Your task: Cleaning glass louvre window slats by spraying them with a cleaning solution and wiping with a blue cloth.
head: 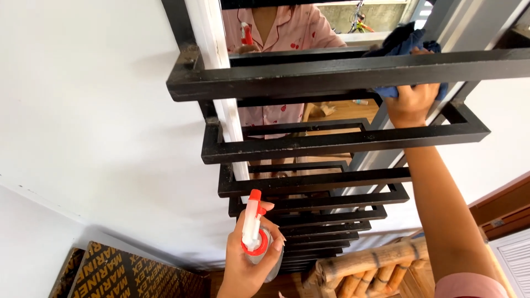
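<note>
Our right hand (411, 102) presses a blue cloth (406, 41) on glass, upper right; our left hand (248, 265) grips the spray bottle (255, 234), which could slip if we overreach.

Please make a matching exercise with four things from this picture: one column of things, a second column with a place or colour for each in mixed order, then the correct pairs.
Things:
1. spray bottle
2. cloth
3. window bars
4. bamboo furniture

Descriptions:
A. black, stacked in front of the glass
B. dark blue, pressed to the glass by the right hand
C. pale brown, bottom right
D. red and white top, gripped by the left hand

Pairs: 1-D, 2-B, 3-A, 4-C
</note>
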